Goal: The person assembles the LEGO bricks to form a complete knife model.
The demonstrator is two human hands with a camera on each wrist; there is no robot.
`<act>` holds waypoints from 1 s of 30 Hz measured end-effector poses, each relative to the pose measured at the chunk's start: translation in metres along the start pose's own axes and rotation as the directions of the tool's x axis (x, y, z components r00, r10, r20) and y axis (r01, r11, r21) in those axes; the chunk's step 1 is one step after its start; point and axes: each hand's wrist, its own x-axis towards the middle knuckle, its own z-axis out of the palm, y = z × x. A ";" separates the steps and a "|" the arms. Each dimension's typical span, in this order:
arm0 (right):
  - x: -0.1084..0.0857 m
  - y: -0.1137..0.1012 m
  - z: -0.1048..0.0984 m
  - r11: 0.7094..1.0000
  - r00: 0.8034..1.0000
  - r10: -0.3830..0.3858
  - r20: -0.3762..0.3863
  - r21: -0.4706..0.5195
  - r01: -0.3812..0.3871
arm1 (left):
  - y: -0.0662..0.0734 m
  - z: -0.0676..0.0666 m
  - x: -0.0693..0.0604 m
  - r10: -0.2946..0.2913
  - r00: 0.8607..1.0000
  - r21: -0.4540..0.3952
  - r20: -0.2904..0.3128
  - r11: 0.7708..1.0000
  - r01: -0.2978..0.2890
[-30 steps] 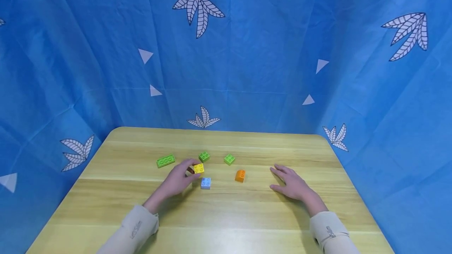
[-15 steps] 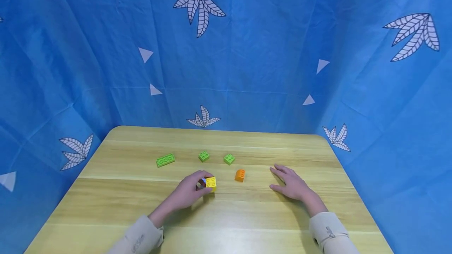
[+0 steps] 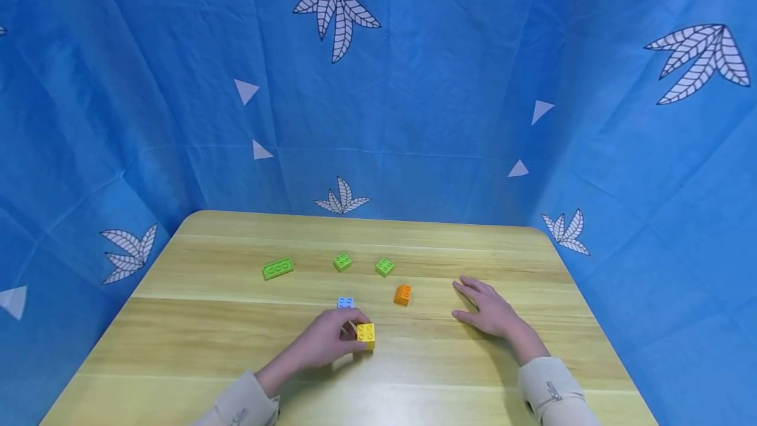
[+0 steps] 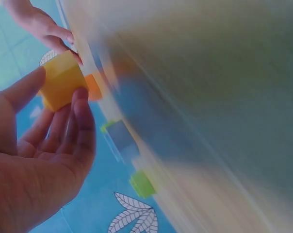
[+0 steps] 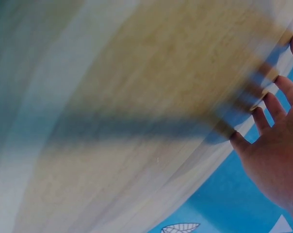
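Note:
Between thumb and fingers, my left hand point(image 3: 328, 339) pinches a yellow toy building brick point(image 3: 366, 336) with studs on top. The same yellow brick point(image 4: 64, 82) fills the grip in the left wrist view. Just behind that hand lies a light blue brick point(image 3: 345, 302), partly hidden by it in the head view. My right hand point(image 3: 487, 307) rests on the table at the right, fingers spread and holding nothing. In the right wrist view its fingertips point(image 5: 237, 138) touch the wood. Nearest to it on its left is an orange brick point(image 3: 403, 294) with a curved side.
Further back on the wooden table point(image 3: 236, 347) lie a long green brick point(image 3: 277, 269), a square green brick point(image 3: 342, 262) and another square green brick point(image 3: 384, 267). A blue patterned cloth point(image 3: 378, 84) hangs behind the table and along its sides.
My left hand has carried the yellow brick toward me and to the right, past the light blue brick, which shows again behind it. My right hand has stayed put.

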 end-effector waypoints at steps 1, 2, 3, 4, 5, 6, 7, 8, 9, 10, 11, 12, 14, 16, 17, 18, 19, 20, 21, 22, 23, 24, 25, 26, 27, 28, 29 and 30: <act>0.000 0.000 0.000 1.000 1.000 0.001 0.000 0.000 -0.001 | 0.000 0.001 0.000 0.001 1.000 -0.001 0.004 1.000 -0.001; 0.000 0.000 0.000 1.000 1.000 0.001 0.000 0.001 -0.001 | 0.000 0.002 0.000 0.004 1.000 0.003 0.007 1.000 -0.004; -0.001 0.001 0.000 1.000 1.000 0.001 -0.001 0.003 -0.001 | 0.001 0.003 0.000 0.010 1.000 0.005 0.011 1.000 -0.010; 0.000 0.001 0.001 1.000 1.000 0.001 -0.003 0.007 -0.001 | 0.002 0.003 0.000 0.016 1.000 0.008 0.015 1.000 -0.016; 0.000 0.002 0.001 1.000 1.000 -0.002 -0.006 0.012 0.002 | 0.003 0.004 0.000 0.020 1.000 0.010 0.017 1.000 -0.020; -0.001 0.002 0.002 1.000 1.000 -0.008 -0.010 0.014 0.008 | 0.004 0.004 -0.001 0.025 1.000 0.012 0.020 1.000 -0.025; -0.001 0.003 0.003 1.000 1.000 -0.015 -0.015 0.014 0.016 | 0.005 0.005 -0.001 0.027 0.999 0.012 0.023 1.000 -0.028; -0.001 0.003 0.003 1.000 1.000 -0.022 -0.019 0.014 0.023 | 0.006 0.006 -0.001 0.028 0.999 0.014 0.025 1.000 -0.028; -0.001 0.004 0.004 1.000 0.999 -0.027 -0.022 0.014 0.028 | 0.006 0.006 -0.001 0.026 0.999 0.014 0.028 1.000 -0.026; -0.001 0.004 0.005 0.999 0.999 -0.033 -0.024 0.010 0.033 | 0.007 0.007 -0.001 0.023 0.999 0.015 0.030 1.000 -0.024; -0.001 0.005 0.005 0.999 0.999 -0.039 -0.026 0.004 0.039 | 0.007 0.008 0.000 0.022 0.999 0.017 0.031 1.000 -0.023; -0.001 0.005 0.005 0.999 0.999 -0.042 -0.027 0.002 0.042 | 0.008 0.009 0.000 0.022 0.999 0.019 0.033 1.000 -0.023; -0.001 0.005 0.005 0.999 0.999 -0.034 -0.022 0.007 0.034 | 0.008 0.010 0.000 0.021 0.999 0.015 0.038 1.000 -0.022; 0.000 0.004 0.004 1.000 1.000 -0.021 -0.015 0.017 0.022 | 0.009 0.011 0.001 0.023 0.999 0.009 0.042 1.000 -0.024; 0.000 0.003 0.003 1.000 1.000 -0.016 -0.012 0.020 0.016 | 0.009 0.012 0.001 0.024 0.999 0.005 0.045 1.000 -0.024; 0.000 0.003 0.002 1.000 1.000 -0.009 -0.007 0.022 0.009 | 0.009 0.012 0.001 0.025 0.999 -0.001 0.047 1.000 -0.025; 0.000 0.002 0.002 1.000 1.000 -0.003 -0.003 0.021 0.003 | 0.009 0.013 0.001 0.025 0.998 -0.009 0.050 1.000 -0.025; 0.000 0.002 0.002 1.000 1.000 0.001 0.000 0.018 -0.001 | 0.009 0.013 0.001 0.023 0.998 -0.018 0.053 1.000 -0.023; 0.000 0.002 0.001 1.000 1.000 0.002 0.001 0.013 -0.002 | 0.009 0.014 0.001 0.021 0.998 -0.025 0.056 0.999 -0.020; 0.000 0.001 0.001 1.000 1.000 0.002 0.002 0.009 -0.002 | 0.010 0.015 0.001 0.017 0.998 -0.035 0.060 0.999 -0.015; 0.000 0.001 0.001 1.000 1.000 0.001 0.002 0.006 -0.001 | 0.010 0.016 0.001 0.014 0.998 -0.044 0.065 0.999 -0.011; 0.000 0.001 0.001 1.000 1.000 0.001 0.002 0.005 -0.001 | 0.010 0.017 0.001 0.011 0.997 -0.054 0.071 0.999 -0.007; 0.000 0.002 0.001 1.000 1.000 0.000 0.002 0.004 0.000 | 0.010 0.017 0.001 0.008 0.997 -0.061 0.075 0.998 -0.003; 0.000 0.002 0.001 1.000 1.000 -0.001 0.001 0.004 0.001 | 0.010 0.018 0.001 0.008 0.997 -0.065 0.079 0.998 -0.003; 0.000 0.001 0.001 1.000 1.000 -0.001 0.001 0.007 0.001 | 0.011 0.019 0.000 0.010 0.997 -0.067 0.081 0.998 -0.004; -0.001 0.001 0.001 1.000 1.000 -0.003 0.000 0.009 0.003 | 0.011 0.019 0.000 0.013 0.997 -0.069 0.082 0.998 -0.007; -0.001 0.001 0.001 1.000 1.000 -0.004 -0.001 0.011 0.004 | 0.011 0.019 0.000 0.017 0.996 -0.068 0.083 0.998 -0.011; -0.001 0.001 0.001 1.000 1.000 -0.008 -0.003 0.011 0.008 | 0.011 0.020 0.000 0.018 0.996 -0.067 0.083 0.998 -0.012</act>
